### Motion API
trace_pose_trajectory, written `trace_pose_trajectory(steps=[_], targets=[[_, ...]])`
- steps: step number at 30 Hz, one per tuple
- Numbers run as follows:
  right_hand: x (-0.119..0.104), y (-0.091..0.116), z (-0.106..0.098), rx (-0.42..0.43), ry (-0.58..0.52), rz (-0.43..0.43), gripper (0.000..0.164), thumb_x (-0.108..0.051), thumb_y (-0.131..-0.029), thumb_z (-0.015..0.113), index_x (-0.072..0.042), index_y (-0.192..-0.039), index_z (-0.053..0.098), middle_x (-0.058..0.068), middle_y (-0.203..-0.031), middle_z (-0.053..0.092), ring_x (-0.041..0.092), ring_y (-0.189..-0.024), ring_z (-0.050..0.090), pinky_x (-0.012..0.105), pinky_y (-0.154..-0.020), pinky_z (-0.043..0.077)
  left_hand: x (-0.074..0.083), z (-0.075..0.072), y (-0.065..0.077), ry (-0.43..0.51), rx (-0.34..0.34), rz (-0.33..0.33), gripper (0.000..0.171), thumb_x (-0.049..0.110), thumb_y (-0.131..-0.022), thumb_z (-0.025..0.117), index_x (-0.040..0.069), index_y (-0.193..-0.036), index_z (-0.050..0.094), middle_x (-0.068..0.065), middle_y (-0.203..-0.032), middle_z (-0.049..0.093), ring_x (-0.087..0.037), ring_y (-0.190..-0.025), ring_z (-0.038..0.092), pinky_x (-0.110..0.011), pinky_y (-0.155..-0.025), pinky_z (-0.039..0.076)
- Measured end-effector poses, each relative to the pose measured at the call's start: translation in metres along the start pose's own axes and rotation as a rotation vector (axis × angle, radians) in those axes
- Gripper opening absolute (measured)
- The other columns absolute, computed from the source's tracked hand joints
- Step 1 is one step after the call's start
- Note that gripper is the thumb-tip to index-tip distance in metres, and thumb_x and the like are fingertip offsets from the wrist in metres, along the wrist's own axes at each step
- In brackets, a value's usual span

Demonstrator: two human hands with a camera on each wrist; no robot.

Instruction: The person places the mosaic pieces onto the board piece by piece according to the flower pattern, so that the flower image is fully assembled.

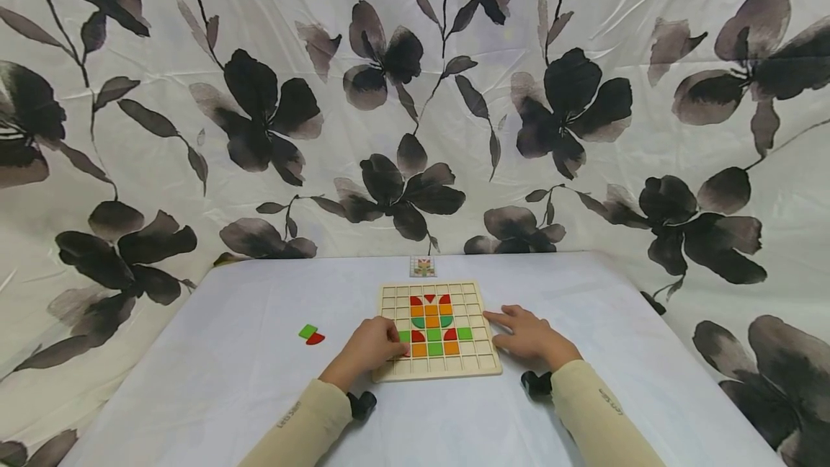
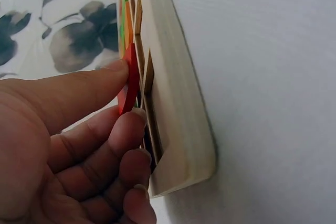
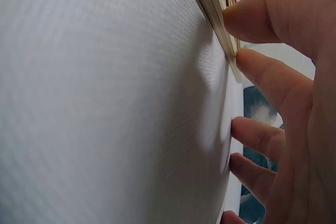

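A square wooden grid board (image 1: 489,360) lies on the table, with red, orange and green pieces set in its cells. My left hand (image 1: 371,344) is over the board's left side. In the left wrist view, its thumb and index finger pinch a red piece (image 2: 129,80) right at the grid. The right hand (image 1: 528,335) lies along the board's right edge. Its thumb and index fingertip touch that edge in the right wrist view, while the other fingers are spread, nearly straight, toward the tabletop.
Left of the board, a green square piece (image 1: 308,331) and a red quarter-round piece (image 1: 315,339) lie together on the white tabletop (image 1: 246,373). A small pattern card (image 1: 423,267) lies behind the board. Floral cloth (image 1: 389,128) hangs beyond the table.
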State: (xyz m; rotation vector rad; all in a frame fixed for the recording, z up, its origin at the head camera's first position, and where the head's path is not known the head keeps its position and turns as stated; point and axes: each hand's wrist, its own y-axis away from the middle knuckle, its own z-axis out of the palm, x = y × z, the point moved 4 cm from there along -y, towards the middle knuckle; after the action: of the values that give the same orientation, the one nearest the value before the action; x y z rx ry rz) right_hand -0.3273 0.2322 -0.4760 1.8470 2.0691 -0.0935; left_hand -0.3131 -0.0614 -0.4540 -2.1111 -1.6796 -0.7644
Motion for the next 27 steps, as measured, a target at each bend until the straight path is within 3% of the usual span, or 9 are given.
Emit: trace_pose_trajectory(steps=[5,14,23,27], targets=[[0.000,0.000,0.001,0.003,0.001,0.002,0.057,-0.040,-0.089,0.054,-0.033,-0.145,0.045,0.012,-0.154,0.036,0.040,-0.140,0.034,0.074,-0.105,0.023,0.001,0.001,0.000,-0.049,0.003,0.022,0.024,0.026,-0.082,0.076,0.010,-0.072,0.061,0.000,-0.066,0.055,-0.014,-0.059,0.049,-0.025,-0.050,0.038],[-0.001,0.001,-0.001,0.007,-0.003,-0.001,0.057,-0.041,-0.089,0.055,-0.033,-0.145,0.044,0.012,-0.154,0.035,0.040,-0.140,0.034,0.072,-0.105,0.024,0.014,0.001,-0.001,-0.249,-0.012,0.084,0.020,0.020,-0.085,0.073,0.014,-0.067,0.066,0.005,-0.065,0.059,-0.014,-0.062,0.049,-0.025,-0.058,0.040],[-0.002,0.003,-0.003,0.007,0.001,0.003,0.057,-0.041,-0.090,0.055,-0.033,-0.145,0.044,0.012,-0.154,0.035,0.041,-0.139,0.035,0.073,-0.105,0.024,0.013,-0.002,-0.004,-0.221,-0.019,0.079,0.021,0.019,-0.086,0.072,0.015,-0.068,0.062,0.003,-0.064,0.055,-0.014,-0.063,0.048,-0.025,-0.058,0.039],[-0.003,0.004,-0.003,-0.003,-0.013,0.008,0.056,-0.041,-0.090,0.055,-0.033,-0.145,0.044,0.013,-0.154,0.035,0.041,-0.140,0.034,0.073,-0.106,0.023,0.005,-0.004,-0.002,-0.176,-0.016,0.074,0.016,0.020,-0.088,0.070,0.015,-0.074,0.064,0.003,-0.068,0.056,-0.014,-0.066,0.050,-0.026,-0.058,0.040]])
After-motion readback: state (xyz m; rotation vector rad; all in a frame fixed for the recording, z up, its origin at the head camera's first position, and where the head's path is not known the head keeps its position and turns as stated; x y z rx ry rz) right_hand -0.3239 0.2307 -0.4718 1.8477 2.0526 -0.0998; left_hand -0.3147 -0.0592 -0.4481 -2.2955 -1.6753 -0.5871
